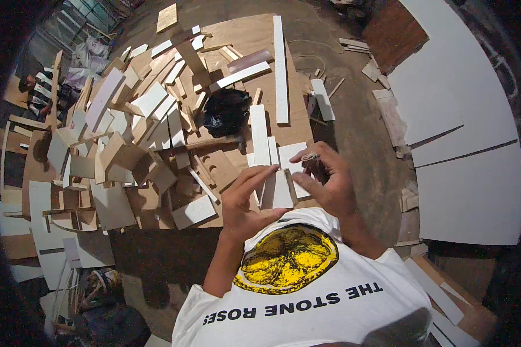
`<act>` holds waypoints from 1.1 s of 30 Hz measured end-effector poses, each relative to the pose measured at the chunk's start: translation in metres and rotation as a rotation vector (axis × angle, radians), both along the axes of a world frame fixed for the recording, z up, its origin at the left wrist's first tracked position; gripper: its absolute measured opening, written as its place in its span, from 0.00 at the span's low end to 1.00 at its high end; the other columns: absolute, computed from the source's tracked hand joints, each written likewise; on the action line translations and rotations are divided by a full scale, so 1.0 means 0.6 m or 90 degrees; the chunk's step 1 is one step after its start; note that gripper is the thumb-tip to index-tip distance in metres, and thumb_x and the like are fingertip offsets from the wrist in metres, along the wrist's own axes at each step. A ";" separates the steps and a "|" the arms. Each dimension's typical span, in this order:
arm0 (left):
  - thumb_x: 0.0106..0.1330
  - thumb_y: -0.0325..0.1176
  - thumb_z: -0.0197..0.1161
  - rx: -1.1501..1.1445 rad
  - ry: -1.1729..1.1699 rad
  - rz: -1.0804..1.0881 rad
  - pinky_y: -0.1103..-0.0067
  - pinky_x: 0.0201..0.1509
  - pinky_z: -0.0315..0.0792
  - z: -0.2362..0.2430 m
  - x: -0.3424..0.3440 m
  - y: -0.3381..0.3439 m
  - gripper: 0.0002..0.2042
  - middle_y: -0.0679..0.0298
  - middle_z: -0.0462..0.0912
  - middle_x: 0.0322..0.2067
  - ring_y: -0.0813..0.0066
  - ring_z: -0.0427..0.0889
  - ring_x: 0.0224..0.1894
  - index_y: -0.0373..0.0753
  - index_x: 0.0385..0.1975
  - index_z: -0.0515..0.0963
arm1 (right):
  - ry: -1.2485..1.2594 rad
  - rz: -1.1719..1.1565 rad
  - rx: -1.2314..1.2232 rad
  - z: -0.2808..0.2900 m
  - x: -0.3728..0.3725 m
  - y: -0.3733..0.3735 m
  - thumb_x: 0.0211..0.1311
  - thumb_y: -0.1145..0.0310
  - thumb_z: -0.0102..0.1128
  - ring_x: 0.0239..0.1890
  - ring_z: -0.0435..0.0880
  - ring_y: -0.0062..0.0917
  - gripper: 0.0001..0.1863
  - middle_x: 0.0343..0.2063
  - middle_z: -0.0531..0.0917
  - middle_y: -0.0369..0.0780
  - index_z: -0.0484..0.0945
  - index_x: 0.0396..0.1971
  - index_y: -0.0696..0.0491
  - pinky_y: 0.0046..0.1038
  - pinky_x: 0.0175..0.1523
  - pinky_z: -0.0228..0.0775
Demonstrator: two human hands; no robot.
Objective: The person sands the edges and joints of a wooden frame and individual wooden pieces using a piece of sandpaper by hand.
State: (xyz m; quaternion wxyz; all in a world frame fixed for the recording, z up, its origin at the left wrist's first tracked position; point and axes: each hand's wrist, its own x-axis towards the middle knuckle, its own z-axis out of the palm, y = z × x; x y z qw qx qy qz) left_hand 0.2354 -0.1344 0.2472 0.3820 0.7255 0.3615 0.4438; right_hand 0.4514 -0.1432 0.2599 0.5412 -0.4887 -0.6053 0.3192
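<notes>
A small white board (279,194) with a raw wooden edge stands in front of my chest at the table's near edge. My left hand (241,199) grips it, fingers along its far left side and thumb at the near end. At the board's right, my right hand (330,182) is curled, its thumb close to the board's edge. A small pale looped thing (310,157), perhaps coiled string, shows at its fingers; its exact kind is unclear. Under and beyond the hands lie more white pieces, including a narrow white strip (260,136) pointing away from me.
Offcuts in a large heap (147,115) cover the left of the plywood table (249,34). A black plastic bag (227,111) lies mid-table, with a long white strip (281,69) to its right. Big white panels (469,191) stand at the right. Another person (43,92) is at far left.
</notes>
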 end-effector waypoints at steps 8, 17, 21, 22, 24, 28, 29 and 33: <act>0.41 0.29 0.83 -0.020 -0.009 -0.017 0.72 0.56 0.79 -0.014 -0.005 -0.007 0.37 0.57 0.83 0.52 0.64 0.85 0.53 0.39 0.59 0.82 | -0.092 0.062 0.013 -0.006 0.011 0.009 0.55 0.63 0.76 0.24 0.83 0.22 0.12 0.28 0.87 0.40 0.88 0.36 0.52 0.26 0.32 0.75; 0.42 0.29 0.83 -0.029 0.034 0.008 0.70 0.61 0.77 -0.015 -0.006 -0.009 0.37 0.56 0.83 0.53 0.63 0.84 0.56 0.38 0.60 0.81 | -0.160 0.061 0.071 0.009 0.007 0.020 0.49 0.73 0.77 0.25 0.85 0.25 0.07 0.25 0.87 0.40 0.87 0.29 0.54 0.25 0.31 0.74; 0.43 0.27 0.83 -0.090 -0.068 -0.014 0.70 0.67 0.73 -0.026 -0.011 -0.011 0.40 0.53 0.79 0.56 0.62 0.80 0.61 0.33 0.62 0.77 | -0.155 0.030 0.062 -0.013 0.017 0.018 0.48 0.74 0.76 0.28 0.85 0.24 0.12 0.30 0.87 0.40 0.87 0.35 0.53 0.25 0.34 0.73; 0.43 0.27 0.83 -0.094 -0.067 -0.012 0.70 0.67 0.73 -0.033 -0.012 -0.011 0.40 0.53 0.79 0.56 0.62 0.80 0.61 0.33 0.62 0.77 | -0.154 0.032 0.058 -0.011 0.018 0.016 0.48 0.74 0.76 0.28 0.85 0.24 0.12 0.30 0.87 0.40 0.87 0.35 0.53 0.25 0.34 0.73; 0.45 0.26 0.83 -0.124 -0.134 -0.020 0.71 0.70 0.71 -0.051 -0.015 -0.013 0.40 0.52 0.77 0.59 0.61 0.77 0.63 0.31 0.64 0.74 | -0.181 0.014 0.034 0.007 0.019 0.009 0.50 0.69 0.76 0.45 0.88 0.37 0.20 0.42 0.87 0.43 0.83 0.45 0.51 0.34 0.50 0.80; 0.51 0.27 0.81 -0.232 -0.188 0.017 0.71 0.68 0.72 -0.047 -0.014 -0.025 0.37 0.56 0.76 0.56 0.66 0.78 0.61 0.31 0.64 0.73 | -0.143 0.211 0.016 0.031 0.010 -0.007 0.50 0.66 0.80 0.55 0.85 0.40 0.26 0.51 0.85 0.45 0.82 0.51 0.51 0.37 0.60 0.77; 0.51 0.27 0.81 -0.233 -0.189 0.017 0.71 0.68 0.72 -0.046 -0.015 -0.027 0.37 0.56 0.76 0.56 0.66 0.78 0.61 0.31 0.64 0.73 | -0.158 0.237 -0.032 0.046 0.006 -0.012 0.50 0.65 0.80 0.57 0.84 0.40 0.27 0.53 0.84 0.46 0.82 0.52 0.51 0.37 0.62 0.76; 0.53 0.27 0.81 -0.292 -0.282 0.023 0.72 0.67 0.73 -0.044 -0.016 -0.031 0.37 0.58 0.76 0.55 0.69 0.77 0.59 0.30 0.65 0.73 | -0.138 0.205 0.000 0.019 -0.018 -0.006 0.50 0.63 0.80 0.56 0.84 0.40 0.28 0.54 0.83 0.46 0.82 0.52 0.53 0.37 0.61 0.76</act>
